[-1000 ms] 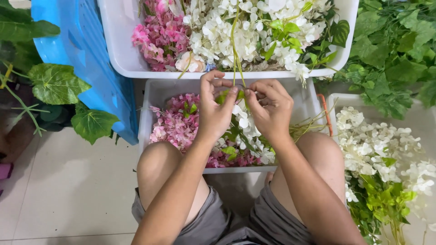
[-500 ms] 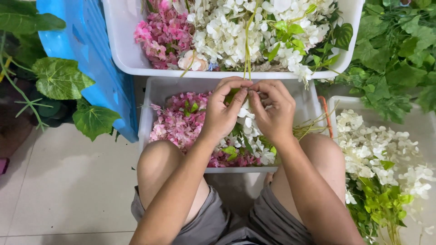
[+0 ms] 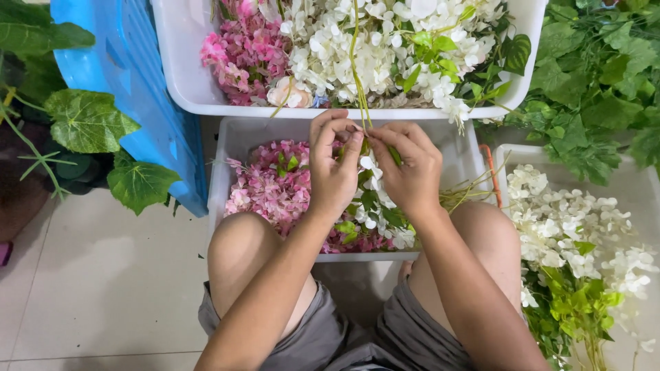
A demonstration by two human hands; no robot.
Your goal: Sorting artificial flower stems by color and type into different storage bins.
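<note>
The person sat low on the tiled floor (image 3: 82, 288), in grey shorts (image 3: 357, 340), with both bare knees up on either side of a white tray (image 3: 230, 154) that stood on the floor between them. This near tray held pink flowers (image 3: 271, 189) on its left side and some white blossoms with green leaves (image 3: 375, 206) toward the middle.

Above this tray the two hands met, touching each other at the fingertips. The left hand (image 3: 333, 165) had its grip narrow, thumb and fingers pinched on a thin green stem (image 3: 357, 69). The right hand (image 3: 409, 168) was also closed, its fingers curled on the same stem and on the small leaves at its lower end. The stem stood nearly upright from the hands and reached up across the near edge of the far tray.

To the right of the person's right knee, a second white container (image 3: 505, 161) carried a heap of white flowers (image 3: 570, 227), with green leafy stalks (image 3: 577, 309) at its near end.

Farther away, touching the far edge of the near tray, stood a bigger white tub (image 3: 185, 75). It had pink flowers in its left part and many white ones (image 3: 357, 41) in the rest. A blue plastic crate (image 3: 130, 75) stood just beside it on the left, with large green leaves (image 3: 86, 120) near it. Dense green foliage (image 3: 598, 75) filled the far right corner.
</note>
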